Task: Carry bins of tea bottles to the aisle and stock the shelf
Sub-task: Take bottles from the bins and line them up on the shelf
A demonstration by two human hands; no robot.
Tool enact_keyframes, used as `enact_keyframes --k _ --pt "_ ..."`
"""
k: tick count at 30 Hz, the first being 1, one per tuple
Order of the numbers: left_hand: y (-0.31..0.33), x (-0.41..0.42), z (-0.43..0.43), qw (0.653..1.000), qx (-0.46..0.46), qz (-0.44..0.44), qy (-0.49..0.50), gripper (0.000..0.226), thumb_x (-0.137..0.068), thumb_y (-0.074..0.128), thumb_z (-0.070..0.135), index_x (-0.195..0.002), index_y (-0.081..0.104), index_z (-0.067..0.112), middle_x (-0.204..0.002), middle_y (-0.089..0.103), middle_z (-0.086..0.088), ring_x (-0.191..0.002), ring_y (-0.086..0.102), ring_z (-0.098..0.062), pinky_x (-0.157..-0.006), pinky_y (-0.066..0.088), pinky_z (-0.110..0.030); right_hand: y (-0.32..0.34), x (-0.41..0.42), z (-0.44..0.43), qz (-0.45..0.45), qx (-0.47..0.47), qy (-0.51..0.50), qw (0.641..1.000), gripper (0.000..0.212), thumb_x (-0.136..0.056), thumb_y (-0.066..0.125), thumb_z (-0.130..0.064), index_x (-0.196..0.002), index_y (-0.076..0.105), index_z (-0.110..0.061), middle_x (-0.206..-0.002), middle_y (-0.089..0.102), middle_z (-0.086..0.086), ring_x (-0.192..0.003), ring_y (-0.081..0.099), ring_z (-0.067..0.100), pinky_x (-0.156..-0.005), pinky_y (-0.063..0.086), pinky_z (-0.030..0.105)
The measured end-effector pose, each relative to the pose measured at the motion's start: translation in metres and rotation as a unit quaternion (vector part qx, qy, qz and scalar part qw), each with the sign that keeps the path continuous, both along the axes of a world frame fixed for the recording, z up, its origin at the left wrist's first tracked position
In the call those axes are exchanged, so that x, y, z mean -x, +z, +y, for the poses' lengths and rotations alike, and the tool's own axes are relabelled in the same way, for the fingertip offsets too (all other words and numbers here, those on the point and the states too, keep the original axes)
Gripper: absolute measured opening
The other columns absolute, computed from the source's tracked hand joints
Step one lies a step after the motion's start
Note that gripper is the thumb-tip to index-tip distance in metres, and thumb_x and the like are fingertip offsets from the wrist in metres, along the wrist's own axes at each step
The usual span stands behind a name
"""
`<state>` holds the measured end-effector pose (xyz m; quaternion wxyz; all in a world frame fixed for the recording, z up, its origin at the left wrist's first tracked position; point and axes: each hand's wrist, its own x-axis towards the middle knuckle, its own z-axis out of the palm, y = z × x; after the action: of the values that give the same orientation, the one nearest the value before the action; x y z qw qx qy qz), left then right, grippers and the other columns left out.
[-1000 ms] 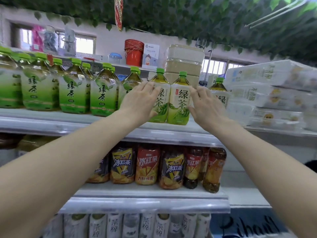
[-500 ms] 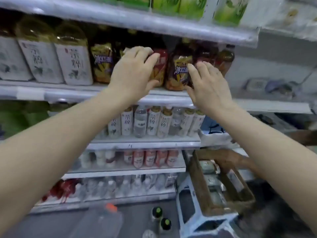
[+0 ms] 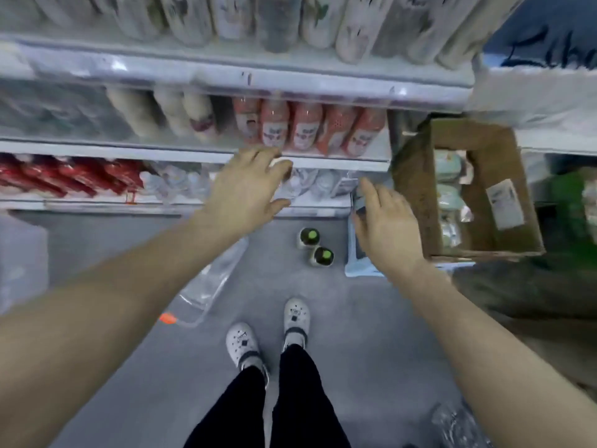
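Observation:
I look steeply down along the drinks shelves. Two green-capped tea bottles (image 3: pixel 316 248) stand upright on the grey floor close to the bottom shelf. My left hand (image 3: pixel 247 189) hangs in the air above and left of them, fingers spread and empty. My right hand (image 3: pixel 384 225) is to their right, also spread and empty, in front of a light blue stool (image 3: pixel 357 268). A brown cardboard box (image 3: pixel 416 189) with pale packs inside rests on that stool. The picture is blurred.
Shelf edges (image 3: pixel 226 79) run across the top, with pink-red bottles (image 3: pixel 310 127) below and red packs (image 3: pixel 64 176) at lower left. A clear plastic bin (image 3: pixel 210 282) with an orange clip lies on the floor. My white shoes (image 3: pixel 268 331) stand below the bottles.
The view has swung down from the top shelf of green tea bottles to the floor. Both hands have come off the shelved bottles and dropped, empty, toward the floor.

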<state>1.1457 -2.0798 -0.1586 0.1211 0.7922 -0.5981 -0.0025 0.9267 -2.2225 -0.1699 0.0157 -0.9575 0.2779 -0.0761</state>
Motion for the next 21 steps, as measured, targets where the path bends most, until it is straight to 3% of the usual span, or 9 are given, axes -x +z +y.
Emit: enact_keyframes --k 5,13,17,21 --pt "-0.146 0.039 -0.001 0.993 -0.081 0.081 0.013 0.074 -0.063 0.090 0.035 -0.126 0.062 0.007 -0.122 0.063 -0.017 -0.108 0.061 -0.039 -0.091 0.052 -0.045 -0.144 0.041 0.006 0.089 -0.119 -0.047 0.988 0.059 -0.080 0.079 -0.018 -0.131 0.056 0.000 -0.114 0.062 0.022 -0.092 0.062 0.044 -0.078 0.054 0.047" --pt "-0.362 0.095 -0.009 0.962 -0.210 0.172 0.043 0.085 -0.072 0.085 0.031 -0.145 0.046 0.010 -0.138 0.053 -0.015 -0.116 0.056 -0.039 -0.095 0.048 -0.047 -0.343 0.092 -0.003 0.207 -0.235 -0.108 0.944 0.076 -0.072 0.085 -0.020 -0.138 0.051 -0.001 -0.116 0.061 0.022 -0.102 0.061 0.043 -0.084 0.053 0.049" --pt "-0.451 0.105 -0.019 0.949 -0.248 0.190 0.047 0.084 -0.080 0.079 0.032 -0.150 0.037 0.013 -0.144 0.047 -0.014 -0.119 0.054 -0.038 -0.096 0.046 -0.047 -0.428 0.093 -0.022 0.255 -0.285 -0.129 0.915 0.081 -0.086 0.075 -0.027 -0.151 0.030 -0.011 -0.142 0.045 0.016 -0.128 0.046 0.036 -0.103 0.042 0.046" --pt "-0.530 0.106 -0.038 0.929 -0.271 0.242 0.073 0.091 -0.080 0.078 0.029 -0.154 0.028 0.010 -0.147 0.040 -0.018 -0.124 0.046 -0.041 -0.103 0.040 -0.049 -0.501 0.077 -0.045 0.254 -0.318 -0.160 0.899 0.096 -0.082 0.080 -0.027 -0.155 0.019 -0.017 -0.149 0.035 0.014 -0.134 0.040 0.034 -0.107 0.038 0.044"
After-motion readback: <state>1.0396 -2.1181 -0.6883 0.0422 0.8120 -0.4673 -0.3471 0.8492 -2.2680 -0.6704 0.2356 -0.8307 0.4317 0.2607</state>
